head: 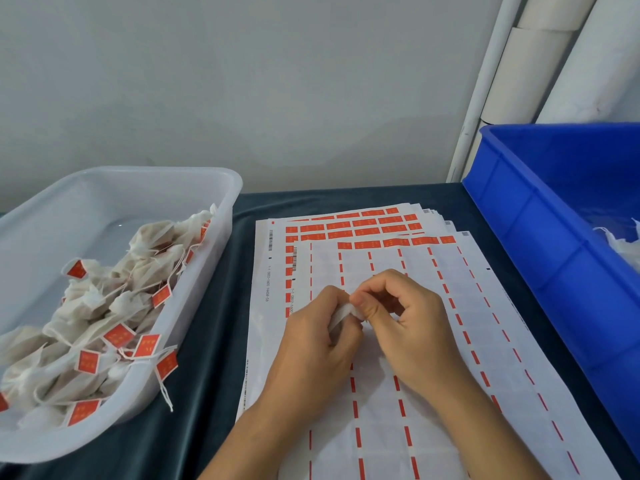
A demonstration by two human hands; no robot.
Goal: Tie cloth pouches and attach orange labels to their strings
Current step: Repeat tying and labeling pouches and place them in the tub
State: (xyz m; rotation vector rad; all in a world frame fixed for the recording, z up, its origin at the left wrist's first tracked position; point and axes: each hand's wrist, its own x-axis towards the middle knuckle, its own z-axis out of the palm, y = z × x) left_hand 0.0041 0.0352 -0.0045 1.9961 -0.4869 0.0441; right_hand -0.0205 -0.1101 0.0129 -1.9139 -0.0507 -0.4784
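Blue bin (540,216) sits on the bench's right edge, the clear tub (221,188) of finished labeled pouches on the left edge, and the label sheets (519,341) are stacked in the middle. Over those sheets my left hand (311,344) is wrapped around a white cloth pouch (341,315), while my right hand (408,323) pinches its top.

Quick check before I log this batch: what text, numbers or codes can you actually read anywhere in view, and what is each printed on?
"1-1 0802-1600 14:58-58", roughly, digits uncertain: sideways along the left margin of the lower label sheet.
A similar "1-1 0802-1600..." line on the top label sheet, partly hidden by the left hand.
Barcodes: unreadable.
Gold marks on the orange labels: too blurred to read.
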